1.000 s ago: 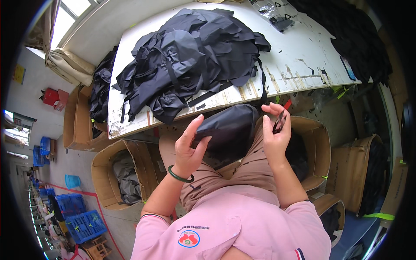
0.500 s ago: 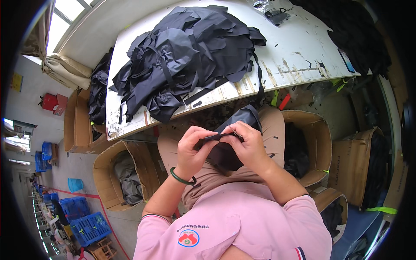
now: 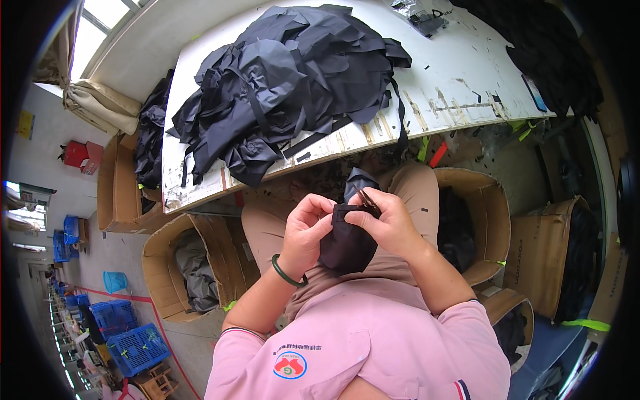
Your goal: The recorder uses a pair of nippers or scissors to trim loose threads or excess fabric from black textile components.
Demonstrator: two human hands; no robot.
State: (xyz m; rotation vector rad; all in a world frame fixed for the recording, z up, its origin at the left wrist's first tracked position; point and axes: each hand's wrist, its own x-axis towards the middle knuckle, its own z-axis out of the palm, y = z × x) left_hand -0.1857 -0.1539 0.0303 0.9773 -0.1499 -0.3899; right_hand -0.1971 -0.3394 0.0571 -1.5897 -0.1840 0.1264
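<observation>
Table edge (image 3: pixel 347 148): curving past just beyond both hands, a gap in between.
Side room: tight, hemmed in by a left cardboard box (image 3: pixel 157 270) and a right cardboard box (image 3: pixel 492 223) near the thighs (image 3: pixel 419 200).
Left hand (image 3: pixel 305 233): pinching black cloth (image 3: pixel 347 250) at its upper left, green bangle (image 3: pixel 289 272) round the wrist.
Right hand (image 3: pixel 393 223): gripping that same cloth close by, thumb on top, dark snips (image 3: pixel 365 199) among the fingers.
Cloth's spot: right there above the lap, between the thighs.
White tabletop (image 3: pixel 467 73): stained near the edge, heaped with dark fabric (image 3: pixel 287 80).
Floor (image 3: pixel 120 253): grey, red-lined, blue crates (image 3: pixel 139 348) off left.
</observation>
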